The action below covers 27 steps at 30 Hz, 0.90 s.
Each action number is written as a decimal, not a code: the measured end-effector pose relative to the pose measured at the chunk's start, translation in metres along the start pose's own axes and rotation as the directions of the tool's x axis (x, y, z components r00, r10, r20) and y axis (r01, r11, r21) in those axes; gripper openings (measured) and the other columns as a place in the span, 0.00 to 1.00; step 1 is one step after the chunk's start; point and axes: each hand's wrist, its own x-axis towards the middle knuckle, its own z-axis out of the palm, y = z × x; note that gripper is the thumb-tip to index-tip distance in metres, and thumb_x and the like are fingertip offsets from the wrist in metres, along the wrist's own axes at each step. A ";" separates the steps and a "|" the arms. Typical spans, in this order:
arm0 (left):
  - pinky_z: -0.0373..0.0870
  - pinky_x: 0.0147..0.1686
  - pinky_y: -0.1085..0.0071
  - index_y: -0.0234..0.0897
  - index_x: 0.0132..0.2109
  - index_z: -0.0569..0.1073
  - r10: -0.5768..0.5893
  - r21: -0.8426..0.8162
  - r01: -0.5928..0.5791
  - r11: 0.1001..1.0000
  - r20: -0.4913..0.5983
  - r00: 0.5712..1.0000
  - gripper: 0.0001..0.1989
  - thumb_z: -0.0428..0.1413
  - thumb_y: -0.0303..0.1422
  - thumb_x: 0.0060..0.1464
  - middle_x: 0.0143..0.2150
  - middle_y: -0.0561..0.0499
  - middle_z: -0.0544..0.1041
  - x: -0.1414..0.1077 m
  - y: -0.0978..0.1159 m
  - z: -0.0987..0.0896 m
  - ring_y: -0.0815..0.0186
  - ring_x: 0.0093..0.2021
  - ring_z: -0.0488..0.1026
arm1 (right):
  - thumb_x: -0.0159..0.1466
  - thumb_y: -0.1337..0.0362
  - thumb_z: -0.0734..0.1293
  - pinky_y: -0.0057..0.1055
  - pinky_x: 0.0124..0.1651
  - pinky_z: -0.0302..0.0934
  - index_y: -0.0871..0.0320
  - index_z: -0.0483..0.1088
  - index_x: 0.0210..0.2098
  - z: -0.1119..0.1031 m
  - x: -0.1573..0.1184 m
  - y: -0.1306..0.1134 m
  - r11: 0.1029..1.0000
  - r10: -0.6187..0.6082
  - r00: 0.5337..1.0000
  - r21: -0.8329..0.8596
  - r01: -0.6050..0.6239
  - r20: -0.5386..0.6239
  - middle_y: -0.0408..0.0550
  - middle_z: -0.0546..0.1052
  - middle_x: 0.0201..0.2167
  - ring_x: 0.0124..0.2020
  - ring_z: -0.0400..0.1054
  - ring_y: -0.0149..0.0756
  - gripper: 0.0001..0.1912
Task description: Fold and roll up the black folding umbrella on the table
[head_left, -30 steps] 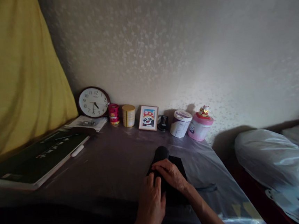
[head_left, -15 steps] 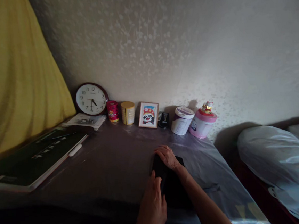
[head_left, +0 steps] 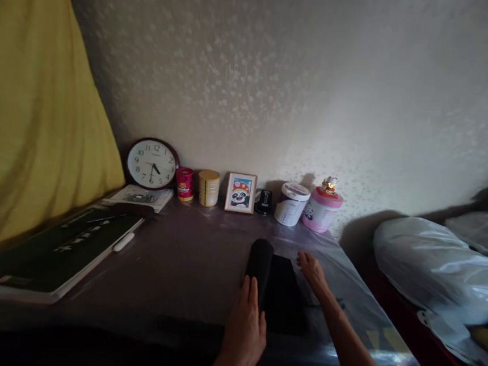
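A black item that looks like cloth lies near the table's front edge, with a thick rolled or folded part (head_left: 261, 261) on its left and a flat part (head_left: 284, 293) on its right. My left hand (head_left: 243, 325) holds the lower left of the thick part, fingers along it and thumb on its near side. Just beyond the flat part's right edge is my right hand (head_left: 312, 271), its fingers curled closed. Whether anything is pinched in them is hidden, and dim light blurs the black surfaces together.
Against the wall stand a clock (head_left: 152, 163), a red can (head_left: 185, 185), a yellow-lidded can (head_left: 209, 188), a framed panda picture (head_left: 240, 192), a small black object (head_left: 264, 202) and two tubs (head_left: 292, 204). A large green book (head_left: 62, 253) lies left; plastic bags (head_left: 430, 263) sit right.
My right hand has left the top of the black cloth and moved right, beyond its edge. The thick part's far end is now uncovered. My left hand stays at its left side.
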 end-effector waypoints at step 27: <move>0.51 0.59 0.68 0.25 0.65 0.37 -0.115 0.051 0.108 0.993 0.152 0.982 0.43 0.49 0.17 0.44 0.66 0.33 0.46 -0.008 0.006 -0.014 0.57 0.65 0.49 | 0.60 0.60 0.59 0.30 0.39 0.60 0.58 0.72 0.43 0.002 -0.045 -0.076 0.972 -0.116 0.987 -0.192 0.136 0.109 0.50 0.79 0.37 0.40 0.73 0.41 0.16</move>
